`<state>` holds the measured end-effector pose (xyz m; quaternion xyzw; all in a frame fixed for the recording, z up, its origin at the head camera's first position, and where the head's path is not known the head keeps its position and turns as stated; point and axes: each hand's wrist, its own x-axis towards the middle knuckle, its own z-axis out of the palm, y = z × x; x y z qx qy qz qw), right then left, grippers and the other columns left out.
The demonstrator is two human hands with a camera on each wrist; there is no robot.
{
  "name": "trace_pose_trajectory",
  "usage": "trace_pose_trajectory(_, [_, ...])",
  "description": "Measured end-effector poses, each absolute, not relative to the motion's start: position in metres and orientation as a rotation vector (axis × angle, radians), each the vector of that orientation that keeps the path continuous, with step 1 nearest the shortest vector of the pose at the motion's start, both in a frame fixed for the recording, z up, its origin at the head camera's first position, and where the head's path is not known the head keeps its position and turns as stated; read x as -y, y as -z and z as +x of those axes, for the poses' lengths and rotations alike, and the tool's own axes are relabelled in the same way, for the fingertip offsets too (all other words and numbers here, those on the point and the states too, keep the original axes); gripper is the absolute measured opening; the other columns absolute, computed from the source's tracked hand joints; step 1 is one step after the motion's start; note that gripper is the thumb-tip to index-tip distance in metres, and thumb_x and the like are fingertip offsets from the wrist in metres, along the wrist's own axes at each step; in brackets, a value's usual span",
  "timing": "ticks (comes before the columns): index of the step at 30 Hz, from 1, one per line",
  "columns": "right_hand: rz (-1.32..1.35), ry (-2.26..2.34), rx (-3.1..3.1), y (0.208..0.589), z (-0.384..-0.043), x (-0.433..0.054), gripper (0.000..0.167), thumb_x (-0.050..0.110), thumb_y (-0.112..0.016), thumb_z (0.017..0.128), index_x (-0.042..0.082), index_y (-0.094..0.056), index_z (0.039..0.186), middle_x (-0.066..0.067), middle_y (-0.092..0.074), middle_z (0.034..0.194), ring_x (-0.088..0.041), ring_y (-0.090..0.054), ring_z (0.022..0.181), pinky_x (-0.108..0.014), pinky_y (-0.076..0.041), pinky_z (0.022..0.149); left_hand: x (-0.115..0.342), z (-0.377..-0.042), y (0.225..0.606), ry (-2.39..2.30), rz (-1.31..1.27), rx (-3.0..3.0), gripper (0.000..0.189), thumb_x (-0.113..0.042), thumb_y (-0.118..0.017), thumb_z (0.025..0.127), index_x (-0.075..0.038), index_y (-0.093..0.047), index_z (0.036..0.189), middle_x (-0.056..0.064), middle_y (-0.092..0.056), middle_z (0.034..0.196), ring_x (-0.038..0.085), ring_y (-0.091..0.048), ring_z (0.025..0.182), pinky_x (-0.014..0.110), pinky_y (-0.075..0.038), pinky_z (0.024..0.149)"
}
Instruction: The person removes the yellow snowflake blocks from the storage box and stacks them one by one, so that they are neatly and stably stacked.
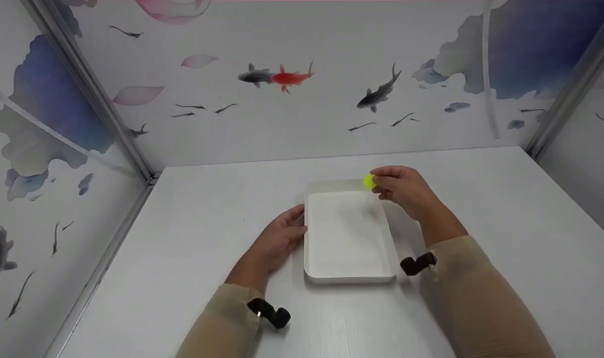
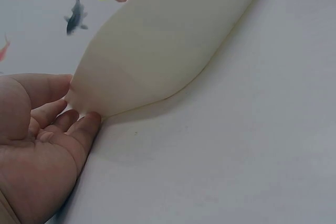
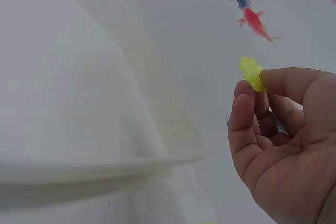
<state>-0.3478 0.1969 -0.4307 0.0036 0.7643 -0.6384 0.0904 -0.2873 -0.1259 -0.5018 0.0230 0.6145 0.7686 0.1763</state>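
A shallow white rectangular tray (image 1: 349, 238) with a raised rim sits on the white table. My left hand (image 1: 282, 233) is at its left side; in the left wrist view the thumb meets the rim and the curled fingers (image 2: 86, 129) meet the outer wall. Over the tray's far right corner, my right hand (image 1: 401, 191) pinches a small bright yellow piece (image 1: 369, 181) between thumb and fingertips. Up close in the right wrist view, the yellow piece (image 3: 249, 72) is thin with a lobed edge, its lower part hidden by the fingertips.
White table surface (image 1: 172, 248) extends around the tray. Behind and to the left stand white panels (image 1: 282, 124) printed with fish and petals, joined by a metal frame post (image 1: 128, 129). Black wrist cameras (image 1: 269, 312) are on both sleeves. A yellow sliver (image 3: 210, 222) shows low in the right wrist view.
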Motion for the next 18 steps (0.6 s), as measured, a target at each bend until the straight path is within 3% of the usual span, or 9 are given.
trace_pose_trajectory(6, [0.143,1.931,-2.317,0.435,-0.34,-0.223,0.038,0.039,-0.069,0.105,0.016,-0.068,0.136,-0.002,-0.066,0.134,-0.028,-0.066,0.121,-0.021,-0.061,0.095,0.126,-0.286,0.501,-2.169,0.041,-1.755,0.069,-0.001,-0.062,0.104,-0.014,-0.037,0.167,0.002,-0.034,0.177,0.023,-0.03,0.165,0.043,-0.03,0.134])
trace_pose_trajectory(13, [0.172,1.951,-2.323,0.444,-0.336,-0.251,0.045,0.042,-0.069,0.105,0.015,-0.066,0.14,0.003,-0.066,0.13,-0.021,-0.065,0.115,-0.022,-0.059,0.096,0.125,-0.287,0.502,-2.174,0.067,-1.749,0.069,0.0,-0.061,0.104,-0.013,-0.036,0.168,0.002,-0.033,0.177,0.023,-0.029,0.166,0.043,-0.029,0.135])
trace_pose_trajectory(18, [0.262,1.963,-2.338,0.454,-0.336,-0.264,0.044,0.044,-0.068,0.105,0.017,-0.067,0.14,0.004,-0.065,0.13,-0.023,-0.063,0.118,-0.021,-0.058,0.096,0.125,-0.288,0.502,-2.167,0.068,-1.753,0.069,-0.001,-0.061,0.104,-0.013,-0.037,0.167,0.002,-0.034,0.176,0.023,-0.03,0.165,0.043,-0.03,0.134])
